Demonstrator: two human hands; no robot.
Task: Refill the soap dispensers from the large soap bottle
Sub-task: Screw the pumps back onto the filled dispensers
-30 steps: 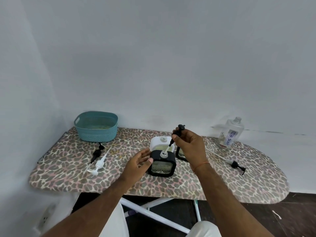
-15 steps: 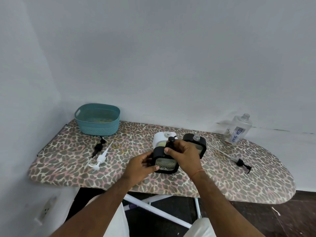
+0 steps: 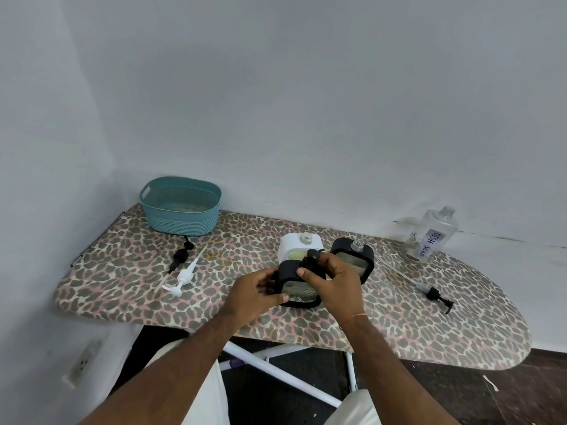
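Note:
A black-framed soap dispenser [image 3: 299, 291] stands near the front of the ironing board [image 3: 399, 317]. My left hand [image 3: 257, 291] grips its left side. My right hand [image 3: 333, 276] pinches the black pump head [image 3: 313, 256] sitting on its neck. Behind it stand a white dispenser [image 3: 296, 245] and a second black dispenser [image 3: 356, 257], both with open necks. The clear large bottle labelled dish soap [image 3: 434, 236] stands uncapped at the back right.
A teal basket [image 3: 181, 207] sits at the back left by the wall. A loose black pump [image 3: 181, 256] and a white pump [image 3: 184, 276] lie left of the dispensers. Another black pump with a long tube [image 3: 435, 294] lies on the right.
My right hand brought the black pump down from above onto the front dispenser's neck. My left hand closed around the dispenser's side. The view shifted slightly.

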